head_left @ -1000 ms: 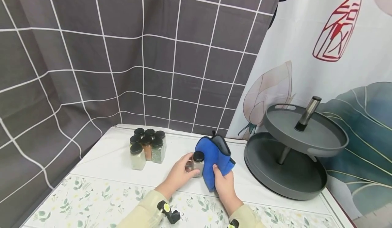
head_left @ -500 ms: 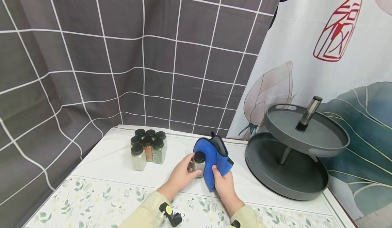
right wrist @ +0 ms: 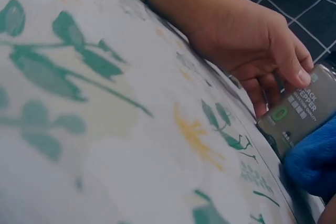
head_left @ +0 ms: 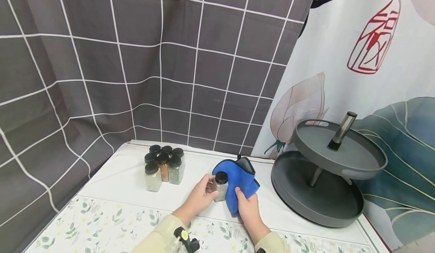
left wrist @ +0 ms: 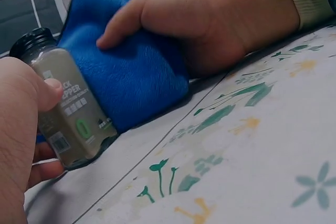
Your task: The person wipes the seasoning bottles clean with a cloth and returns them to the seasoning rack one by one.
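Your left hand's (head_left: 200, 195) thumb and fingers clamp the pepper jar (head_left: 221, 190); your right hand's (head_left: 249, 207) thumb presses over the blue cloth (head_left: 236, 183) it grips, just beside the jar. You can't tell whether the jar's base bears on the table (head_left: 113, 181). Should your left thumb slacken while the cloth pushes, the smooth-looking sides could slip and the jar tip. The grouped jars (head_left: 164, 172) and two-tier tray (head_left: 326, 163) sit well apart, so knocking them seems unlikely.
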`<state>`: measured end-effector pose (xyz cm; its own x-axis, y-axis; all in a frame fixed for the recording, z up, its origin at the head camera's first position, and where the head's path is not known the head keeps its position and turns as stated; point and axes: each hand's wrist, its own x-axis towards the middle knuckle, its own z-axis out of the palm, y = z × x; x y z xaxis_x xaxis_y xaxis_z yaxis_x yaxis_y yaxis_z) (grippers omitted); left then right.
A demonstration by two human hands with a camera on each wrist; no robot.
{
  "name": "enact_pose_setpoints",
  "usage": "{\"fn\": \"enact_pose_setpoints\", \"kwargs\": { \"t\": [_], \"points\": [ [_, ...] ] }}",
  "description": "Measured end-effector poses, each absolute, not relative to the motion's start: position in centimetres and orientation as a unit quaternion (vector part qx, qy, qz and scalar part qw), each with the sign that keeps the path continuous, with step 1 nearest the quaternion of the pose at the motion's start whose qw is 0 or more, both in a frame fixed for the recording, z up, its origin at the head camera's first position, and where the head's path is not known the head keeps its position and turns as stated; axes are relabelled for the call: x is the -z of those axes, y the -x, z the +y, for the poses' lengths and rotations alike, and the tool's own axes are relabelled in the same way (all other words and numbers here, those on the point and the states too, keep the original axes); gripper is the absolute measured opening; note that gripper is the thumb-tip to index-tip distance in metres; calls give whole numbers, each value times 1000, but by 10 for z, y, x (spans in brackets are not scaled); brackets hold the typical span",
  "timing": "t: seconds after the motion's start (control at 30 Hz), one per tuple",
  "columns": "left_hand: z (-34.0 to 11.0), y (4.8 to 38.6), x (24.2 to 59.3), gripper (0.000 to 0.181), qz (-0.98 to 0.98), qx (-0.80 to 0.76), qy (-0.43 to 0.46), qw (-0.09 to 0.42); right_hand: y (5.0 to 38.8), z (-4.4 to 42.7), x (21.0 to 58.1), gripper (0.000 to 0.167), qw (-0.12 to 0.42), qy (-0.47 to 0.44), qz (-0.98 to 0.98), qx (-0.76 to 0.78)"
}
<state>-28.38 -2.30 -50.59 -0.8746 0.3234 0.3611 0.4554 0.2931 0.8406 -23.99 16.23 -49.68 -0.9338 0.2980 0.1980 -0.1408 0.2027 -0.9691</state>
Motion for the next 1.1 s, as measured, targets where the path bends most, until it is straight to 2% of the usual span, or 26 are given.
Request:
{"fn": "enact_pose_setpoints", "kwargs": {
  "t": [0.17,0.37,0.5,0.67,0.77,0.97,1.1],
  "points": [
    [-22,285,500,39,-797,554,230,68,241,163,493,46,209,47,-747,-629],
    [-21,285,495,46,-805,548,208,88,244,162,493,47,176,39,-771,-611],
    [-22,284,497,38,-810,539,216,80,245,162,495,46,204,40,-758,-618],
    [-23,284,501,29,-801,549,227,69,243,162,497,48,193,38,-761,-618],
    [-23,284,504,34,-797,557,222,65,241,163,499,47,197,44,-753,-626],
    [-22,284,506,57,-805,550,218,53,238,164,500,49,179,40,-775,-604],
    [-22,284,507,60,-817,531,222,46,238,163,500,49,184,43,-764,-617]
  ]
}}
